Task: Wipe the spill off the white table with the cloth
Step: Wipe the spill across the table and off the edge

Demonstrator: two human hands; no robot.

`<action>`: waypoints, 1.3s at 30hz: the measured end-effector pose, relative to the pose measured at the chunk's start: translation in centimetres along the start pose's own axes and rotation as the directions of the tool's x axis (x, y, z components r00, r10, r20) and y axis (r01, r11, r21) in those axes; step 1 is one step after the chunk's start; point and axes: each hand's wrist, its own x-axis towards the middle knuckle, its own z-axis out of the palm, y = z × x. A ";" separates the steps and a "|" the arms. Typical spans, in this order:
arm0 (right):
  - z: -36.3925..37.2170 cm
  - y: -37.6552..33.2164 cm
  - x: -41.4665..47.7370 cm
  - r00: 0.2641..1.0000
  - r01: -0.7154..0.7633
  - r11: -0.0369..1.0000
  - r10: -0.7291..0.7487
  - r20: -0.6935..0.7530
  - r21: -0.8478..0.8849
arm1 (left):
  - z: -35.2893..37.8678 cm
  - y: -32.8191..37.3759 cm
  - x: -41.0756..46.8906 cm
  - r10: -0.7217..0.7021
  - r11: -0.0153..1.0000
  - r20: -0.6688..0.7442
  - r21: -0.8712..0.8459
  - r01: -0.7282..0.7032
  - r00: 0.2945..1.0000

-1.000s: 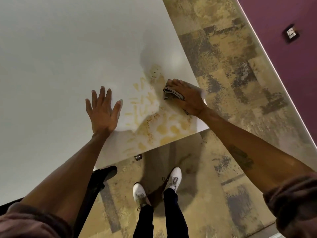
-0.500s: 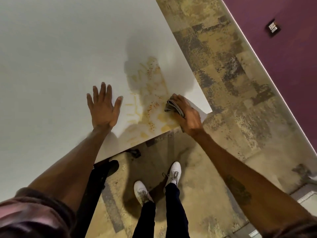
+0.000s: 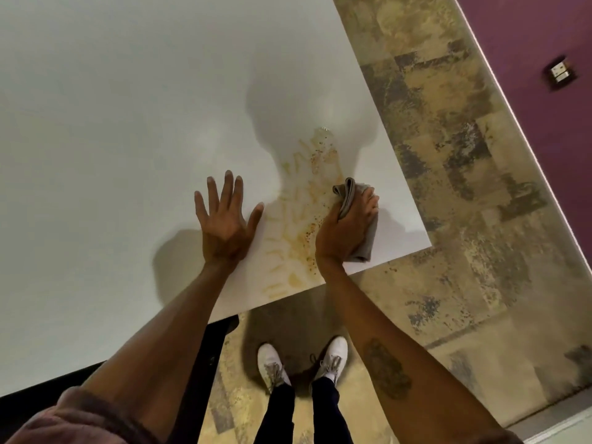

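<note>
A yellow-brown spill (image 3: 302, 225) with dark specks streaks the near right corner of the white table (image 3: 128, 107). My right hand (image 3: 344, 227) presses a folded grey cloth (image 3: 360, 219) onto the table at the spill's right edge, fingers wrapped over the cloth. My left hand (image 3: 226, 221) lies flat with fingers spread on the table just left of the spill, holding nothing.
The table's near edge and right corner (image 3: 429, 248) lie close to both hands. Below are my white shoes (image 3: 272, 363) on patchy tan carpet (image 3: 448, 187). A purple wall (image 3: 544, 91) with a socket (image 3: 559, 73) runs along the right.
My right hand with the cloth has slid from the table's near edge back up and right beside the spill. The left hand has stayed flat in place. The camera view has shifted.
</note>
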 end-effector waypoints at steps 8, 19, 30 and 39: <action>4.3 -2.9 5.3 1.000 -0.012 0.997 0.012 0.002 0.071 | -0.7 0.0 0.4 -0.008 1.000 0.066 0.007 0.008 0.998; 8.9 -6.8 12.5 0.977 0.102 0.986 -0.124 0.172 0.130 | -0.6 -0.1 0.4 -0.024 0.999 0.090 -0.042 0.028 0.996; 9.1 -6.8 16.2 0.672 0.401 0.888 -0.452 0.586 0.225 | -0.3 -0.1 0.5 -0.037 0.995 0.046 -0.096 0.041 0.998; 4.8 -4.2 11.8 0.412 0.561 0.744 -0.632 0.657 0.364 | -0.3 -0.1 0.0 -0.028 0.989 0.076 -0.143 0.039 0.997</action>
